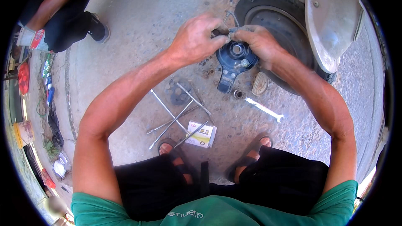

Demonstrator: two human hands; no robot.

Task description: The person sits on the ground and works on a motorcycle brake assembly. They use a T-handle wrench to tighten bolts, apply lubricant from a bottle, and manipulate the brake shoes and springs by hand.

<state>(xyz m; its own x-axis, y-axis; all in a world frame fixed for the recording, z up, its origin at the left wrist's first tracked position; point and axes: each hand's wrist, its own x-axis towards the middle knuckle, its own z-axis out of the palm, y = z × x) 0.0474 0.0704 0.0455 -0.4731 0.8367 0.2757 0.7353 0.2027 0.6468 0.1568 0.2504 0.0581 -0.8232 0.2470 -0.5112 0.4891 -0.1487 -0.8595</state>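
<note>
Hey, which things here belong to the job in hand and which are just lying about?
Likely the job's:
dark metal part at the left hand and right hand
wheel beside it
wrench
crossed metal rods
perhaps the white box

Probably just lying about, at far left:
red item
blue item
crumpled white litter

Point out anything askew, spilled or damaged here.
The thin metal tools look askew: they lie crossed on the ground, and one rests across the small box. The dark round patch near them could be a stain or a flat part; I cannot tell. The dark metal part by the wheel shows no clear damage.
</note>
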